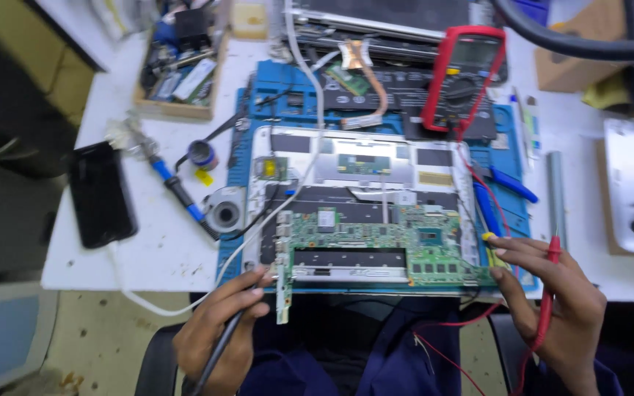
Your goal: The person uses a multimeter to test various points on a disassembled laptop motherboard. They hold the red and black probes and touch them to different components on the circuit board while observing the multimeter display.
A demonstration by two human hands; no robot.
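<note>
Two hands work at the near edge of the table (148,242), one at each lower corner of a green circuit board (376,246). The left hand (218,334) comes up from below with its fingers curled around a black probe (223,345), gripping it like a pen; the probe's tip is hidden by the fingertips just at the board's lower left corner, beside a narrow green strip that hangs down off the edge. The right hand (555,308) comes in from the lower right, wrist bent, with fingers closed on a red probe (549,282) that runs upright between them; its fingertips reach left to the board's lower right corner, next to a small yellow piece.

That board lies in an opened laptop shell (361,165), which sits on a blue mat (288,81). A red lead trails from the red probe across the person's dark lap. Behind the laptop, a red meter (464,77) stands on the mat, well apart from both hands. Blue-handled pliers (504,187) lie just right of the laptop. Left of the mat are a roll of tape (223,213), a blue-handled tool (174,187) and a black phone (100,192). A white cable (310,132) crosses the laptop toward the left hand.
</note>
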